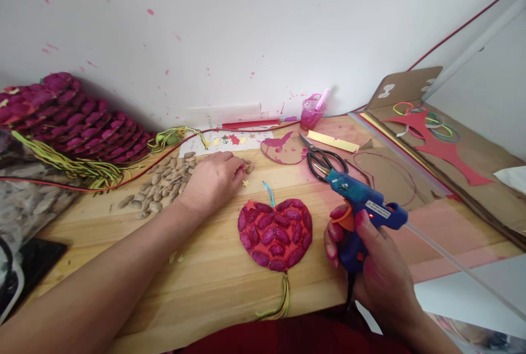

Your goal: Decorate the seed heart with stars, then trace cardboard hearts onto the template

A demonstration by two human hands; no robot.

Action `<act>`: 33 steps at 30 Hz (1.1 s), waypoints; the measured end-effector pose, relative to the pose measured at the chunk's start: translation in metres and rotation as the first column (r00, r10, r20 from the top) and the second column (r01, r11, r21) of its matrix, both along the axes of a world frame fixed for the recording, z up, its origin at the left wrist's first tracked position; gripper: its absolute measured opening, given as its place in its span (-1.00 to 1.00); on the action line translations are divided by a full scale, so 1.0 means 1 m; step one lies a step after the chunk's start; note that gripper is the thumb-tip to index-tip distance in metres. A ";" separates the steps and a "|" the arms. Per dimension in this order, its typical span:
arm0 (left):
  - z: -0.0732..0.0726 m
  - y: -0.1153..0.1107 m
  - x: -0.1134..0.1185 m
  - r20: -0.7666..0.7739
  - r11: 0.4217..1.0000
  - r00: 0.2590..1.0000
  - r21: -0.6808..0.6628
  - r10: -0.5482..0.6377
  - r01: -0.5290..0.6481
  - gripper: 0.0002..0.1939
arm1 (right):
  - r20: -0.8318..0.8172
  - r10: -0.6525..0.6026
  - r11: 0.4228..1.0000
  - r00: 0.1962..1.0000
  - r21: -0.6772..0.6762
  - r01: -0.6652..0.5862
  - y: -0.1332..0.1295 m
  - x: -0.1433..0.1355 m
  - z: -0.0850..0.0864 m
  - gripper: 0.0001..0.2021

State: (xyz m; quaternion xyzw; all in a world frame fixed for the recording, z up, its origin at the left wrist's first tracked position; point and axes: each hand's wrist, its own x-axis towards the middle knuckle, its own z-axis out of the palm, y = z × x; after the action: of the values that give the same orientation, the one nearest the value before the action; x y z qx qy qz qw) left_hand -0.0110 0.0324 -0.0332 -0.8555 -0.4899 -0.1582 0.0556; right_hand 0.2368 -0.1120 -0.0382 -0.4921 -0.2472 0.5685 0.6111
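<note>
My right hand (370,255) is wrapped round the handle of a blue glue gun (355,192), its nozzle pointing up and left and a glue stick trailing from its back. My left hand (217,178) rests on the wooden table beyond the heart, fingers bent together near a small yellow star (245,183); what its fingertips hold, if anything, is hidden. Between the hands lies a red heart (275,235) covered with magenta peanuts, with a red star at its upper left, a blue loop on top and a green-yellow tassel (283,299) below.
Loose peanuts (158,184) lie left of my left hand, before stacked magenta hearts (82,118). Black scissors (324,159), a pink cup (313,113) and paper with stars (226,140) stand or lie behind. Cardboard with red scraps (444,146) is at right.
</note>
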 end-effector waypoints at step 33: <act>0.019 -0.027 -0.038 0.364 0.761 0.839 -0.643 0.405 -0.089 -0.71 | 0.112 0.020 0.999 0.993 0.038 -0.024 -0.002 -0.004 0.000 -0.69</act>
State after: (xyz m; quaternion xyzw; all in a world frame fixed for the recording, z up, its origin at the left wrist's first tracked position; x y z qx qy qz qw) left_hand -0.0494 0.0049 -0.0143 -0.6855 -0.6240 -0.1929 -0.3217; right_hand 0.2333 -0.1141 -0.0379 -0.5084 -0.2975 0.5420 0.5994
